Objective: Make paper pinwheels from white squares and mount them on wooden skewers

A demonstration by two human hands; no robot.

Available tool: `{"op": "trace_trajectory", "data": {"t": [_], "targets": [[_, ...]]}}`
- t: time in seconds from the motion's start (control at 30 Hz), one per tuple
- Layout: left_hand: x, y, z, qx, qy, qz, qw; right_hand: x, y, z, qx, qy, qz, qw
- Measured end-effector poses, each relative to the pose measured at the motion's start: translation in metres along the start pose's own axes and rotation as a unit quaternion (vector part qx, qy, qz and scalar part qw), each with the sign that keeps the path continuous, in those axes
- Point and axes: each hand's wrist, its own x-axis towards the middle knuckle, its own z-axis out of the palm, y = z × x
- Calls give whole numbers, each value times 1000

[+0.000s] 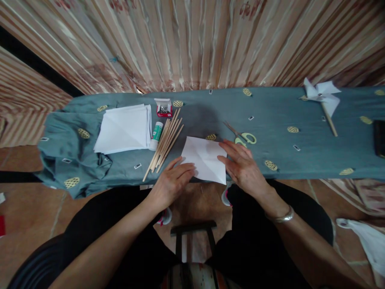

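Note:
A square white sheet of paper (207, 158) with faint diagonal creases lies near the front edge of the cloth-covered table. My left hand (173, 180) rests at its left edge, fingers stretched over the paper and thumb apart. On the right edge lies my right hand (242, 164), its fingers spread. Green-handled scissors (245, 137) lie just beyond my right hand. To the left of the sheet are several thin wooden sticks (165, 140), a glue stick (156, 135) and a stack of white paper (124, 130).
Behind the glue stick stands an open red box (164, 109) of small metal pieces. A white paper pinwheel (323, 96) on a stick lies at the far right. A dark object (379, 138) sits at the right edge. Striped curtains (192, 44) hang behind the table.

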Motion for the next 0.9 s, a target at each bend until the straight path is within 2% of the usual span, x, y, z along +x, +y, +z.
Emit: {"op": "trace_trajectory", "data": {"t": [0.13,0.23,0.37,0.53,0.73,0.8,0.9], "targets": [[-4,1,-2,-26,-9,-47,999,-8,8,-9,124,-17,40,991],[-8,3,0,-47,-27,-90,994,-11,10,-11,203,-42,100,973],[-11,4,3,-71,-47,-143,986,-9,11,-6,267,-37,175,947],[-13,0,5,-145,-55,-235,959,-2,16,0,273,-32,212,938],[-8,-2,5,-229,-63,-365,900,9,22,7,246,-59,224,941],[-7,-3,3,-236,-78,-383,890,13,25,8,240,-69,224,942],[-7,-4,1,-231,-94,-374,893,17,28,9,233,-86,220,943]]}}
